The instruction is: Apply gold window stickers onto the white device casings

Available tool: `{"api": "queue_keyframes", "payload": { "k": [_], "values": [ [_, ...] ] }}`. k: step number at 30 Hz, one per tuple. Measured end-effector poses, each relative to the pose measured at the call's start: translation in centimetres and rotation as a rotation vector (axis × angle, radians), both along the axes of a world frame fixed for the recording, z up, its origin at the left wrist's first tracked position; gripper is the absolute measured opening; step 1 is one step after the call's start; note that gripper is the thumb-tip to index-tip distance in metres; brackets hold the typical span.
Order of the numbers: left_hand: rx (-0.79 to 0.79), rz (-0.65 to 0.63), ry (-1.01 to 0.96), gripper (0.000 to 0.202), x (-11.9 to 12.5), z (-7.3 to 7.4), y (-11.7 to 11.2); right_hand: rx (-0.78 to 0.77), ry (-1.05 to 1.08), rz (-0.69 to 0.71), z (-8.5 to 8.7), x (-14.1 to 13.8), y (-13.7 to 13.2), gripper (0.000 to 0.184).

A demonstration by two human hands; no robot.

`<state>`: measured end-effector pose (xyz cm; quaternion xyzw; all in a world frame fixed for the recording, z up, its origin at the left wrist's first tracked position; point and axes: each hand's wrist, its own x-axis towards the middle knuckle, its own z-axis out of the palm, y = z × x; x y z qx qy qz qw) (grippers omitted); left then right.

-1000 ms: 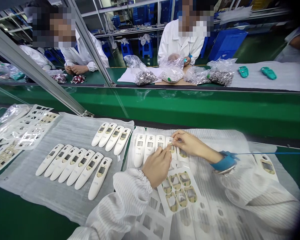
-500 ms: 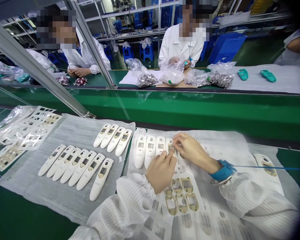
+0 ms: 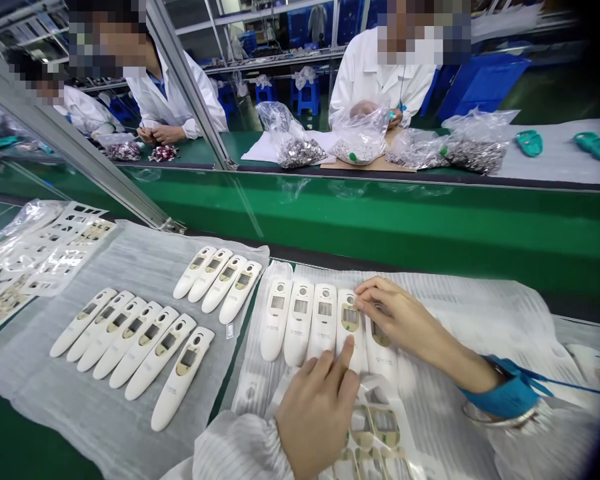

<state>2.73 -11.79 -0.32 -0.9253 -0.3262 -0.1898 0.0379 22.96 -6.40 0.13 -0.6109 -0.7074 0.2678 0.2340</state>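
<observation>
Beside the far left corner of the left foam sheet (image 3: pixel 30 363), I see die-cut adhesive sheets (image 3: pixel 63 250), thin and flexible like paper. Further right on it, white thermometer-like housings (image 3: pixel 97 340) lie in slanted rows, long, tapered, of smooth plastic. My left hand (image 3: pixel 317 413) extends its forefinger to the lower body of one similar housing (image 3: pixel 343 335), other fingers half curled; I see nothing held in it. This housing lies face up toward the far edge of the right foam sheet (image 3: pixel 490 300), with a tan adhesive frame (image 3: pixel 351 326) around its window. I judge it light, stiff, slightly slippery, easy to scratch; better to take it by the long side edges. Nearer, a backing sheet (image 3: pixel 404 432) carries more frames. My right hand (image 3: pixel 405 320) has thumb and fingers narrow at the housing's upper right edge; whether they pinch something, I cannot tell. A soft blue strap (image 3: pixel 510 397) circles its wrist.
</observation>
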Motion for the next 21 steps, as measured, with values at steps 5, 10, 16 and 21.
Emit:
{"api": "queue_keyframes", "payload": {
  "k": [5,10,16,21],
  "values": [
    [0.059,0.08,-0.061,0.024,0.8,0.2,0.0,0.032,0.054,-0.008,-0.4,0.0,-0.4,0.022],
    [0.058,0.003,-0.044,0.024,0.7,-0.1,0.5,0.083,0.074,-0.055,-1.1,-0.3,-0.6,0.016],
    [0.118,0.009,-0.063,0.022,1.1,-0.6,1.0,0.174,0.025,-0.026,-1.6,-0.2,-0.9,0.012],
    [0.119,0.058,-0.076,0.021,1.4,-1.3,0.6,0.382,-0.09,0.057,-0.9,-0.5,-1.3,0.007]
  ]
}}
